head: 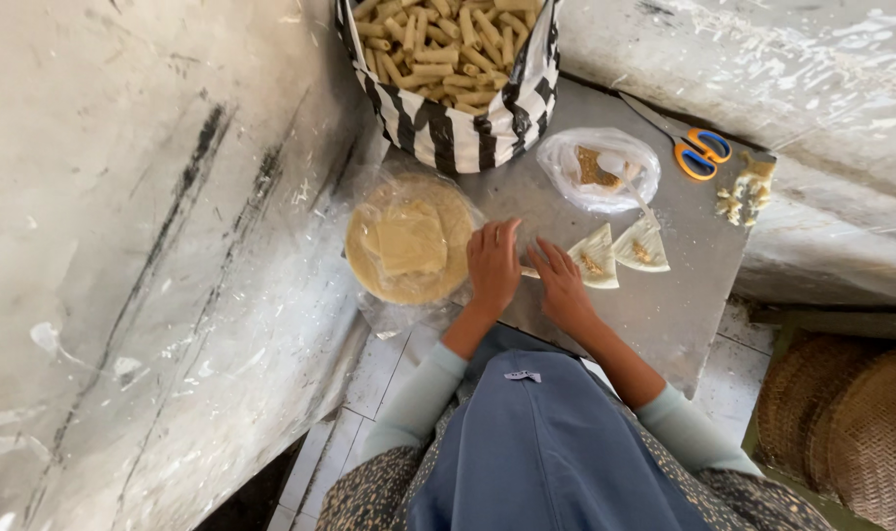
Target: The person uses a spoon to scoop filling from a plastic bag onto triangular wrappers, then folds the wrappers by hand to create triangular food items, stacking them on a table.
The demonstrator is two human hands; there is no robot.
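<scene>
- A pale pastry sheet point(532, 264) lies on the grey work surface point(664, 315) right under both hands; only a sliver of it shows between them, at the near middle of the surface.
- The left hand point(493, 264) lies flat on it, fingers straight and close together, clamped on nothing.
- The right hand point(560, 280) presses beside it, fingers stretched out and slightly spread, tips toward the left hand.
- Just right of the right hand lie two folded triangles point(620, 254) of pastry, each with a brownish filling showing, touching one another.
- Left of the left hand sits one round stack of pastry sheets point(410, 239) on clear plastic wrap, a squarish piece on top.
- Behind the triangles is one clear plastic bag point(599, 169) with brown filling and a spoon in it.
- One pair of scissors point(691, 147) with orange and blue handles lies further right, near a small heap of pale scraps point(746, 189) at the edge.
- At the far end stands one black-and-white striped bag point(458, 128) full of rolled pastries, too many to count.
- Two woven baskets point(846, 423) sit on the floor at the right.
</scene>
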